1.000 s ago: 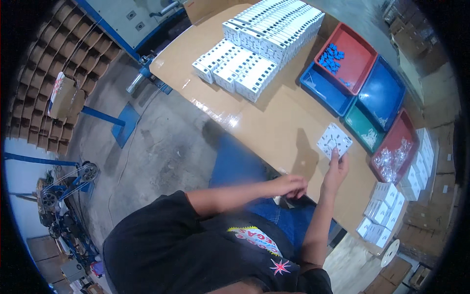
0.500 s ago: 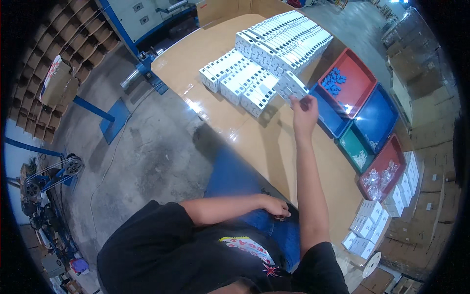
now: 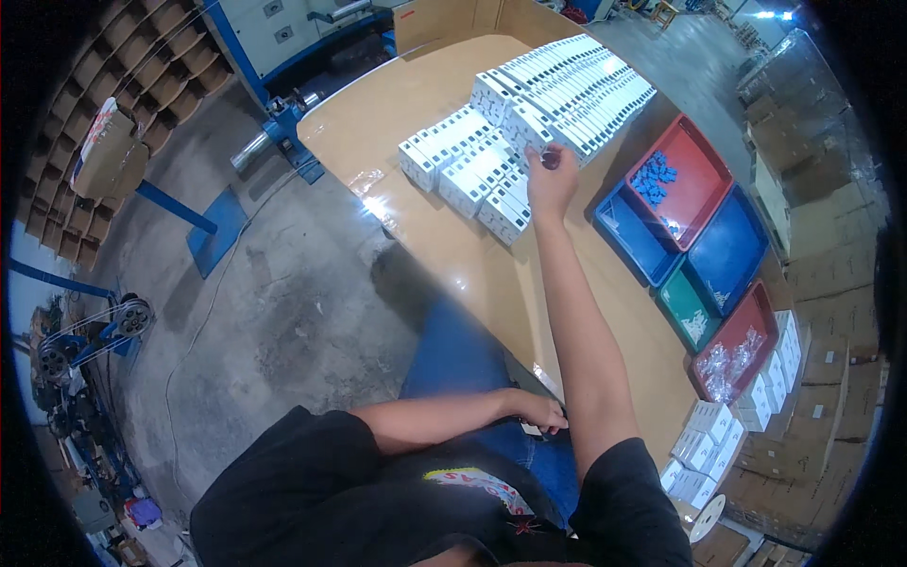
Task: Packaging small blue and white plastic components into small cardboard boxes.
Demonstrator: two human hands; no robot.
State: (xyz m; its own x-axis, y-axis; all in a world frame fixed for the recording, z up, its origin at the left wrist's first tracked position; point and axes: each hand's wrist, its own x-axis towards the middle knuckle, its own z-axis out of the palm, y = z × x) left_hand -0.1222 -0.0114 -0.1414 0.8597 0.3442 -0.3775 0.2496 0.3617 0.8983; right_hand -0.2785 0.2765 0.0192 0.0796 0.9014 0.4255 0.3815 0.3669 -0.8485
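My right hand (image 3: 556, 181) reaches over the table to the stacked white rectangular plates, its thumb and fingers pinched at the edge of a white plate that it largely covers. That plate is at the near end of the stack; whether it touches its neighbours is hard to tell. A lower group of white plates (image 3: 463, 175) stands on edge in rows, left of my hand. Behind it is a longer, higher block of the same plates (image 3: 576, 85). My left hand (image 3: 540, 412) rests in my lap by the table edge, fingers curled round a small thing I cannot make out.
Right of my arm lie a red tray (image 3: 704, 170) with blue parts, two blue trays (image 3: 732, 250), a green tray (image 3: 675, 293) with small white pieces, and a red tray (image 3: 756, 326) with clear bags. White boxes (image 3: 710, 416) stand at the right edge. The brown tabletop (image 3: 472, 269) curves around.
My right hand has carried a white plate leftward and away from me to the stacked plates. My left hand stays in my lap, its fingers slightly shifted. The view has tilted a little.
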